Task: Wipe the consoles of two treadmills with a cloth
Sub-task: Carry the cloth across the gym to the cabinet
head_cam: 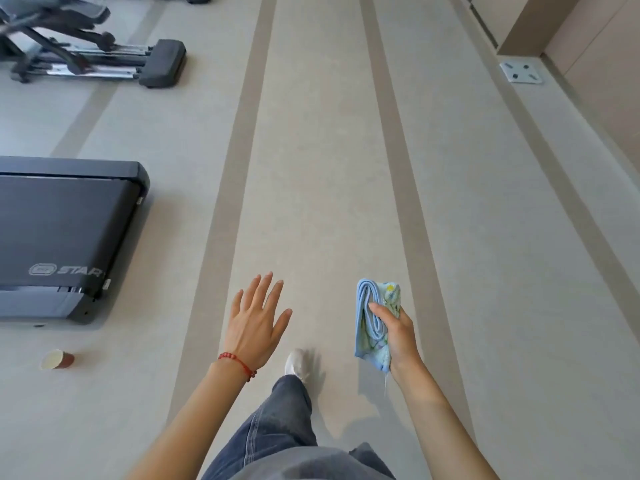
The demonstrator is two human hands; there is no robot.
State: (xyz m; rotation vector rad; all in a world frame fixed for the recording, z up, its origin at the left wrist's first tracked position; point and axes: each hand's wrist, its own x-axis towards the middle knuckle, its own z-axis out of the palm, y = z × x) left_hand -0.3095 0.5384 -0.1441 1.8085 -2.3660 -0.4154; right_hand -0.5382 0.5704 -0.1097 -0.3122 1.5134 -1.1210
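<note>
A: What fills most of the frame?

B: The pale floor (346,168), crossed by darker stripes running from the bottom toward the top. At the left edge, mid-height, is the rear end of 1 dark treadmill (65,233); its console is out of view. In the upper left stands another exercise machine (93,53) on chrome rails.

A: And the person?

B: In the lower centre, 1 leg in grey jeans (277,427) steps forward, with a white shoe (297,363) on the floor.

A: The hands?

B: The left hand (258,320), lower centre, is spread flat with fingers apart and holds nothing; a red bead bracelet (239,363) circles its wrist. The right hand (398,336), just right of it, is closed around a folded light-blue cloth (372,313), which sticks up above the fingers and hangs below the palm, well apart from the treadmill.

A: Anything smaller?

B: A paper cup (57,359) lies on its side at the lower left, near the treadmill. A metal floor plate (521,72) sits in the upper right.
</note>
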